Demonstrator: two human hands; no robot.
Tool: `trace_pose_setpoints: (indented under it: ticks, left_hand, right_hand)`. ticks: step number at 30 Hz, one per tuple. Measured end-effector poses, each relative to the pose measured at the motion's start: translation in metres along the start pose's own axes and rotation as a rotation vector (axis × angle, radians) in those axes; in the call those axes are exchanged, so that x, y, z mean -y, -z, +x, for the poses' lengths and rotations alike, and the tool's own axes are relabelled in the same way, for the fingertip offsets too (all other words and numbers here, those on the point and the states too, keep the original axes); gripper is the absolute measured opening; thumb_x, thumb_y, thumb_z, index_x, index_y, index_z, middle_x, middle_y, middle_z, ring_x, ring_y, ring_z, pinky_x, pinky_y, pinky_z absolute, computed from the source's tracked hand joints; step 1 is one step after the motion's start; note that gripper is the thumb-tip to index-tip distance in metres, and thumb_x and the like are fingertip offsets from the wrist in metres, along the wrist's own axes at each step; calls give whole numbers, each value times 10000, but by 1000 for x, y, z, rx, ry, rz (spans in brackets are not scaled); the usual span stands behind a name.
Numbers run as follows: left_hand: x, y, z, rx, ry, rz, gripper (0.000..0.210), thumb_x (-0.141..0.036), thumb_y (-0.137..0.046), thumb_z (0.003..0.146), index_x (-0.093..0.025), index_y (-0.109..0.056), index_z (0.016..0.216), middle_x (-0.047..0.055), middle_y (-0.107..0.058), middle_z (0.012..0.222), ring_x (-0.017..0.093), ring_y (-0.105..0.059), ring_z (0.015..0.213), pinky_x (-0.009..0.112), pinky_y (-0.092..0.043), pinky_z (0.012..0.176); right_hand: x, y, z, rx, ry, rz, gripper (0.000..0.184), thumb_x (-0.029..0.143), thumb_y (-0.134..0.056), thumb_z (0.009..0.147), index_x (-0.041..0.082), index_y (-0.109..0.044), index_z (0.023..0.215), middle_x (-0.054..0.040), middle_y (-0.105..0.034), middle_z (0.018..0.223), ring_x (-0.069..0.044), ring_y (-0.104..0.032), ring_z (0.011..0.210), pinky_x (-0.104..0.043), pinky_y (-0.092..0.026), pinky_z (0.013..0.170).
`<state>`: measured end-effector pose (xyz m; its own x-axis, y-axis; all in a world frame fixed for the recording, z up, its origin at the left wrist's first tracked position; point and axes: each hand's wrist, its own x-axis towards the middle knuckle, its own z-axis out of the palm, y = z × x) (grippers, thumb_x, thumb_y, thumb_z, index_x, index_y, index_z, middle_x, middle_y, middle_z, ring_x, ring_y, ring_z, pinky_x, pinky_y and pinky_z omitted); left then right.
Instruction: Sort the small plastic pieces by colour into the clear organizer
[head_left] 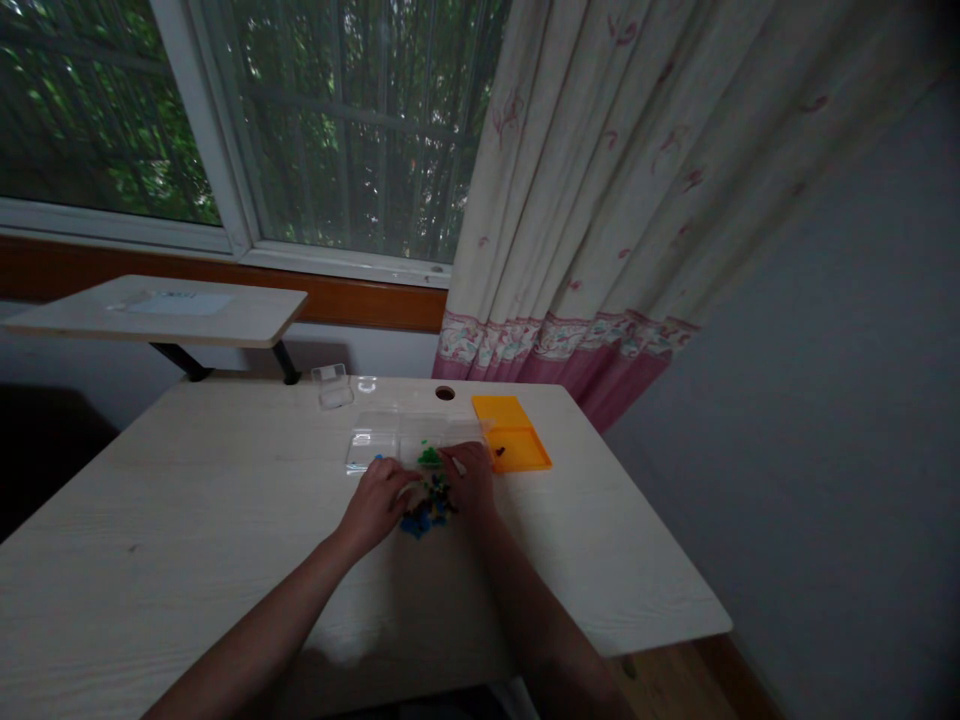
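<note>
Greenery (390, 120) is seen through a window (241, 160) at the far left, and below it a raised shelf (262, 312) is carried on black supports (286, 362), with a pale sheet (187, 303) laid on top. To the right of the supports, a small clear case (334, 396) is set open near the back edge of the counter (262, 500). Next comes a clear compartmented tray (363, 438), by whose near left side a bit of blue (379, 457) is shown just beyond the left hand (379, 497). That hand is partly curled, its fingers bent toward a heap of small mixed pieces (426, 512), mostly blue and dark; whether anything is pinched in it cannot be told. The heap is spread on the counter in front of the tray, between the two hands. Small green pieces (429, 456) are gathered in the tray's middle compartment. Above them, a round hole (445, 393) is cut in the counter. The right hand (470, 472) is held over the tray's near right part, fingers bent toward the green pieces; its grip cannot be made out. Just beside it, an orange case (529, 455) is laid open, with a dark piece (500, 452) inside. Farther right, a flowered curtain (585, 200) is hung beside a grey wall (810, 400).
</note>
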<state>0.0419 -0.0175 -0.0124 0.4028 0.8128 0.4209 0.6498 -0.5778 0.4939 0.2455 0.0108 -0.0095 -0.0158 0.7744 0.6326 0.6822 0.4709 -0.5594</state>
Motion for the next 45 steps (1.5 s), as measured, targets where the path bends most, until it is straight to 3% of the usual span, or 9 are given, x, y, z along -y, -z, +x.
trace_pose_setpoints:
  ticks: [6, 18, 26, 45]
  left_hand:
    - [-2, -3, 2, 49, -28, 94, 341, -172, -554, 863, -284, -677, 1161, 71, -529, 936, 234, -460, 911, 371, -404, 807]
    - [-5, -4, 5, 94, -38, 185, 230, -238, -553, 903, -278, -695, 1079, 70, -516, 928, 232, -460, 914, 363, -392, 809]
    - [-6, -3, 6, 87, -23, 200, 118, -208, -605, 856, -229, -688, 938, 69, -531, 934, 237, -469, 929, 360, -399, 813]
    - [-4, -6, 5, 6, 2, 87, 167, -230, -480, 932, -181, -626, 867, 69, -564, 878, 224, -503, 879, 382, -419, 825]
  right_hand:
    - [-3, -1, 0, 2, -14, -2, 217, 343, -566, 899, 228, -747, 873, -41, -732, 846, -187, -626, 850, -341, -462, 838]
    - [-5, -4, -1, 13, -38, -55, 214, 328, -571, 900, 217, -748, 854, -43, -736, 845, -197, -627, 862, -352, -451, 861]
    - [-8, -6, -2, 23, -33, -45, 200, 324, -577, 896, 218, -744, 864, -39, -733, 849, -192, -622, 866, -339, -452, 851]
    - [-13, -7, -2, 78, -22, -188, 148, 282, -611, 893, 220, -736, 844, -41, -702, 871, -181, -577, 883, -358, -395, 889]
